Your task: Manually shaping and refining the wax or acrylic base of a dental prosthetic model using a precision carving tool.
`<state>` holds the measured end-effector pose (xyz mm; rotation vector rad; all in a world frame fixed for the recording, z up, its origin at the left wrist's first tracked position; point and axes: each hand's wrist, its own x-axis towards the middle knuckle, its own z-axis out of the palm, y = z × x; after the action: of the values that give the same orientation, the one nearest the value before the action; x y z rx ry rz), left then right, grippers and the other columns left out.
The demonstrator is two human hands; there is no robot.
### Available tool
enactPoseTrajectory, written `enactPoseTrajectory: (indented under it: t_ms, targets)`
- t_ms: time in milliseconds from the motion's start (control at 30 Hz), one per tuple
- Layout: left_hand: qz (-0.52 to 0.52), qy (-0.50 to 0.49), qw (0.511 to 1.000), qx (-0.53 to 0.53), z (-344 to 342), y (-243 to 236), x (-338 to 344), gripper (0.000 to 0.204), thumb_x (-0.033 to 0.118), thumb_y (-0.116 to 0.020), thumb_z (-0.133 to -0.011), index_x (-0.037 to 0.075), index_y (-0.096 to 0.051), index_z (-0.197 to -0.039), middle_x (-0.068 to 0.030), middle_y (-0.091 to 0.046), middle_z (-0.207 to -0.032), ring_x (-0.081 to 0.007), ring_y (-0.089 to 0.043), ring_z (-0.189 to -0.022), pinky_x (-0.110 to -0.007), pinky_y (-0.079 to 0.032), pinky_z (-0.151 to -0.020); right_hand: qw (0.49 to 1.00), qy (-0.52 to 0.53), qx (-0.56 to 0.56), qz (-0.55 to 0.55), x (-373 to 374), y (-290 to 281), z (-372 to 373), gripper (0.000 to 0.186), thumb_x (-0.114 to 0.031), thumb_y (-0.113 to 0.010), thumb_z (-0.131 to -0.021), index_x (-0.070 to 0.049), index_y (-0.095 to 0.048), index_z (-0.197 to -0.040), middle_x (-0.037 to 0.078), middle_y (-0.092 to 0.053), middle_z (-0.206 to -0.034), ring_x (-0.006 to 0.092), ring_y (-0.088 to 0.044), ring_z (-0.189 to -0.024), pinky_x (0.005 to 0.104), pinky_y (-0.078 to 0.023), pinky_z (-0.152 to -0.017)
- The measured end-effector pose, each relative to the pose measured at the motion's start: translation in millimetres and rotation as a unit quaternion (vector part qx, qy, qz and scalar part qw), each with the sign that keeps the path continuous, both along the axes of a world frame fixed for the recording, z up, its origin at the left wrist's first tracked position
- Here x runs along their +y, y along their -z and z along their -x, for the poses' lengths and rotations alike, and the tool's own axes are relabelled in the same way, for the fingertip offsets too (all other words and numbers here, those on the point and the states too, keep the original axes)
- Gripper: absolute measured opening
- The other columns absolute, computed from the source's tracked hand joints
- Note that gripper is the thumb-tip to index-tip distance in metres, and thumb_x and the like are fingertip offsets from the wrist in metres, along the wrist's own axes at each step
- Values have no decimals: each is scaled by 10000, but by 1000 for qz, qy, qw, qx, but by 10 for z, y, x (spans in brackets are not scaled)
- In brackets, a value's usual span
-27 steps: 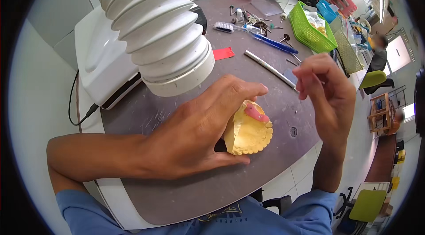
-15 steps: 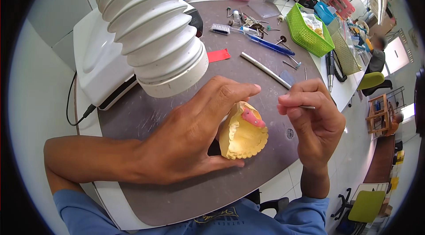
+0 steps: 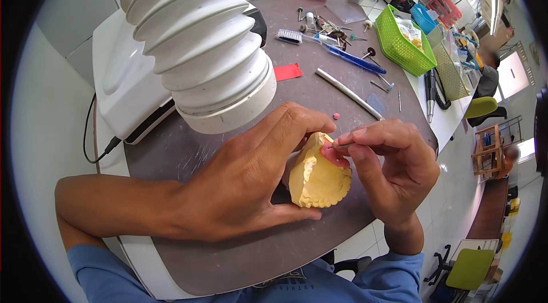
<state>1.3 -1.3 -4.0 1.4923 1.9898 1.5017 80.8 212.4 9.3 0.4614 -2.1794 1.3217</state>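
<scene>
My left hand [image 3: 245,174] is wrapped round a yellow dental cast [image 3: 317,180], its thumb along the near side and its fingers over the far side. The toothed rim of the cast faces right and toward me. A pink denture piece [image 3: 335,158] sits on the cast's far right part. In my right hand [image 3: 397,169], a thin metal bur-like rod [image 3: 343,146] is pinched between thumb and fingers. Its tip meets the pink piece; the tip's shape is too small to tell. A small pink ball [image 3: 336,116] lies on the table just beyond the cast.
A white ribbed suction hose [image 3: 200,57] hangs over the grey mat [image 3: 240,263]. Beyond my hands lie a metal rod-shaped handle [image 3: 349,93], a blue toothbrush [image 3: 357,60] and several burs. A green basket [image 3: 402,52] stands at the far right, a white machine [image 3: 128,75] at the left.
My right hand has moved left, bringing the thin rod's tip onto the pink piece. My left fingers have curled down over the cast, and the pink ball now shows plainly.
</scene>
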Motion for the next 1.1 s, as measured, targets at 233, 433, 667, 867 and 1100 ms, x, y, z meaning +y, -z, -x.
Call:
enactPoseTrajectory:
  t_ms: [233,433,667,867,1100]
  targets:
    - [3,-4,1000,-1,-1,-12,-5,882,130,-946,-714,9,-403,-1398,-164,-484,-1367,-300,-566,-1299,-439,-506,-1124,999,9,16,-50,19,-1,17,199,96,-755,-824,49,-724,-1014,159,-754,-904,199,-756,-816,296,-610,-746]
    - [5,-11,1000,-2,-1,-22,1,877,136,-949,-710,13,-408,-1390,-157,-491,-1356,-298,-574,-1281,-436,-511,-1118,993,6,39,-115,24,-52,23,206,97,-748,-823,33,-738,-1019,149,-761,-895,225,-760,-798,326,-605,-738]
    - [-5,-12,1000,2,-1,-5,-1,877,140,-950,-708,14,-410,-1387,-157,-492,-1353,-300,-577,-1273,-433,-517,-1110,987,-8,44,-155,5,-116,50,232,103,-751,-810,26,-749,-1029,134,-770,-915,229,-759,-797,324,-608,-725]
    - [-4,-16,1000,14,-6,-13,-3,873,148,-949,-710,12,-415,-1387,-161,-498,-1349,-304,-582,-1267,-426,-518,-1108,986,-9,37,-161,-3,-138,55,235,63,-786,-801,23,-758,-1031,123,-773,-921,226,-758,-782,323,-609,-718]
    - [-4,-17,1000,16,-3,-23,-2,873,151,-949,-710,8,-417,-1387,-170,-508,-1333,-308,-587,-1260,-424,-520,-1103,984,-9,32,-175,-17,-174,64,214,33,-800,-809,22,-763,-1020,128,-771,-909,223,-760,-770,313,-607,-702]
